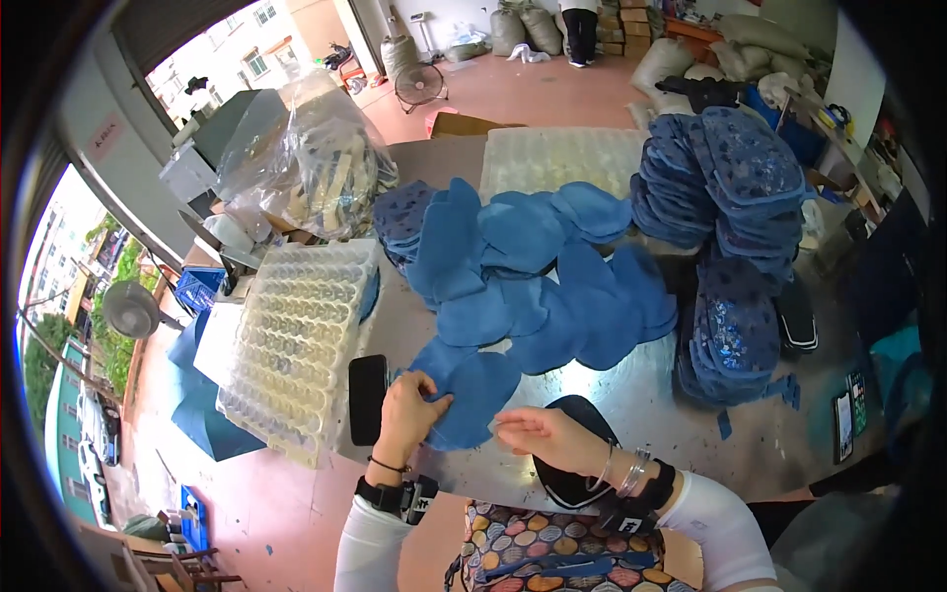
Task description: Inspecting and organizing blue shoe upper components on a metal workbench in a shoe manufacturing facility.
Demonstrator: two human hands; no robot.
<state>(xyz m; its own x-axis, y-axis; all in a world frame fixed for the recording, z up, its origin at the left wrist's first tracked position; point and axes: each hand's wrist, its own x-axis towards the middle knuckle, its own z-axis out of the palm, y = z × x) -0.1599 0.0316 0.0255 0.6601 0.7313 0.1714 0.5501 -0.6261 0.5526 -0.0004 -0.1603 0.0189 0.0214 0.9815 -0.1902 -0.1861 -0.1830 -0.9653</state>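
Observation:
Several flat, rounded blue fabric pieces (538, 316) lie overlapping across the middle of the metal table. My left hand (414, 407) is closed, thumb and fingers curled together at the left edge of the nearest blue fabric piece (478, 395). Just right of that piece, my right hand (552, 436) is held with its fingers stretched out, palm turned inward. A small pale spot shows at its fingertips; I cannot make out what it is. Partly hidden under my right hand and wrist, a black rounded piece (567, 483) lies at the table's near edge.
A black phone (369, 400) lies left of my left hand, beside a clear plastic tray of round cells (296, 340). Stacks of dark blue patterned pieces (735, 326) stand at the right. Another clear tray (562, 158) lies at the far edge. A plastic bag (316, 158) sits far left.

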